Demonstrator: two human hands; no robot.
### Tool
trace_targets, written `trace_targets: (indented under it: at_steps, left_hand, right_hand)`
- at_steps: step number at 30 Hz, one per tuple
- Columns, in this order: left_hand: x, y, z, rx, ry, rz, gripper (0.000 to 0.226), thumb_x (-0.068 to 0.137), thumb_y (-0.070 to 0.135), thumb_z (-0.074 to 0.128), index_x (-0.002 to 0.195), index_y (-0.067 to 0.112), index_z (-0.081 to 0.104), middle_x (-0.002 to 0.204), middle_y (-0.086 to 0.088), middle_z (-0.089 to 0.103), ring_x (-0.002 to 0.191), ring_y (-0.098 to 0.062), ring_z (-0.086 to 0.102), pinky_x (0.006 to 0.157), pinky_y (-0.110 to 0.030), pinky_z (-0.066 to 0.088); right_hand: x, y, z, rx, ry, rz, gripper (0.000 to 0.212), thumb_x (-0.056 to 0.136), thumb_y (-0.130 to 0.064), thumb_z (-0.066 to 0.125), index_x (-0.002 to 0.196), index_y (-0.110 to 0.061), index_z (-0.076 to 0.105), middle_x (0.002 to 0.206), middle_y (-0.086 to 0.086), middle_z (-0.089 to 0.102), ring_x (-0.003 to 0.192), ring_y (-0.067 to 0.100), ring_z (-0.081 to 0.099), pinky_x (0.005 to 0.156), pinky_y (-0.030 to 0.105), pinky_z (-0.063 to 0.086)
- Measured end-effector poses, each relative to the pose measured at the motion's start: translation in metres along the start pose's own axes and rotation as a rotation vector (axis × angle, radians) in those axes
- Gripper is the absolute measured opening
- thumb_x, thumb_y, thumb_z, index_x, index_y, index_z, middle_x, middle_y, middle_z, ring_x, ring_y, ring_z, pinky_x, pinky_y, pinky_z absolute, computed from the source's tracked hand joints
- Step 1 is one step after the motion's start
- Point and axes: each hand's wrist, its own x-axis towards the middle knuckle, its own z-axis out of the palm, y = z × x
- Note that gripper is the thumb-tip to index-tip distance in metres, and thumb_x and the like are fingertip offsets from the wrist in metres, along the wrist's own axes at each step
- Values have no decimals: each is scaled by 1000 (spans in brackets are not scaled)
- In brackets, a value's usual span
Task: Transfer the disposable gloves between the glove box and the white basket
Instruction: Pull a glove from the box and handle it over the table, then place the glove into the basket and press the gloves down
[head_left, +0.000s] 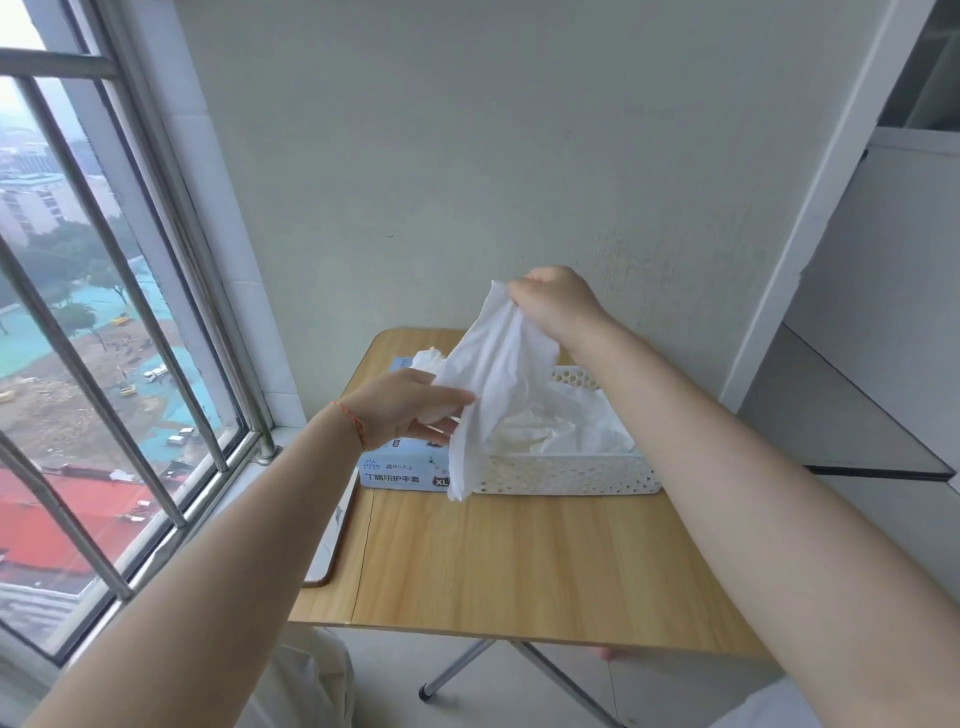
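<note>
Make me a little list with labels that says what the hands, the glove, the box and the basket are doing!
right hand: pinches the top of a white glove, lifted above the table
left hand: holds the glove lower down
glove: hangs between both hands, in front of box and basket
glove box: blue, on the table, left of the basket
white basket: holds more white gloves
table: wooden, beside a window

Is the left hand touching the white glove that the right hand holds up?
Touching. The head view shows the left hand with its fingers against the lower part of the white glove, which the right hand pinches at the top.
</note>
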Motion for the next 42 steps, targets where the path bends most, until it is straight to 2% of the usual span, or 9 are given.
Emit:
trace_targets:
  at_steps: [4, 13, 18, 22, 28, 30, 34, 39, 42]
  left_hand:
    - [3, -7, -5, -243, 11, 20, 33, 91, 23, 65, 116, 0, 66, 112, -15, 71, 103, -30, 69, 93, -40, 54]
    - [10, 3, -23, -463, 86, 9, 33, 83, 22, 67, 108, 3, 58, 92, -13, 55, 77, -26, 60, 65, -31, 55]
    - [39, 18, -8, 166, 248, -72, 23, 84, 22, 64, 99, 6, 70, 90, -17, 69, 78, -26, 64, 80, -41, 56]
    - [68, 29, 26, 553, 255, -62, 18, 84, 24, 60, 87, 8, 69, 76, -4, 58, 70, -24, 54, 66, -31, 46]
    - [102, 41, 61, 762, 308, -18, 16, 81, 34, 68, 92, 22, 67, 86, 2, 63, 71, -13, 57, 56, -24, 43]
    - [113, 45, 68, 791, 333, 31, 22, 76, 37, 73, 91, 23, 66, 95, 2, 63, 79, -16, 60, 64, -26, 49]
    - [128, 50, 73, 819, 385, 73, 47, 71, 42, 82, 109, 26, 61, 105, 2, 57, 89, -22, 63, 82, -35, 54]
    - [123, 41, 90, 1003, 468, 299, 41, 85, 27, 67, 125, 26, 57, 125, -4, 50, 118, -26, 49, 96, -37, 42]
    - [107, 29, 107, 1081, 297, 479, 31, 93, 42, 58, 120, 28, 62, 129, 1, 53, 120, -22, 49, 101, -37, 35]
  right_hand:
    - [4, 7, 1, 76, 13, 107, 35, 79, -26, 53, 58, -23, 25, 56, -5, 25, 56, 17, 26, 53, 29, 21]
    - [11, 20, 8, 283, -138, 274, 6, 83, -13, 56, 81, -11, 50, 78, 10, 40, 66, 24, 41, 53, 27, 33]
    - [10, 53, -3, 239, -130, 401, 21, 85, 9, 45, 69, -1, 54, 71, 14, 52, 67, 26, 56, 58, 31, 46]
    - [7, 86, -17, 24, -119, 476, 19, 86, 8, 39, 81, -3, 53, 82, 16, 50, 68, 25, 52, 63, 32, 42]
    - [8, 124, -35, -187, -41, 503, 24, 92, 6, 42, 111, 1, 57, 83, 13, 54, 68, 26, 53, 63, 35, 52]
    - [10, 133, -40, -266, -15, 451, 27, 96, 0, 40, 122, 1, 50, 96, 15, 56, 70, 26, 52, 53, 31, 46]
    - [10, 148, -42, -527, 62, 310, 44, 96, 3, 37, 139, 3, 33, 123, 19, 57, 96, 31, 60, 64, 32, 42]
    - [7, 160, -35, -848, 63, 128, 38, 89, 9, 42, 126, -1, 39, 107, 16, 61, 81, 31, 60, 54, 33, 37]
    - [5, 165, -32, -964, 37, 73, 41, 88, 4, 49, 126, -4, 37, 111, 14, 57, 87, 30, 63, 55, 32, 37]
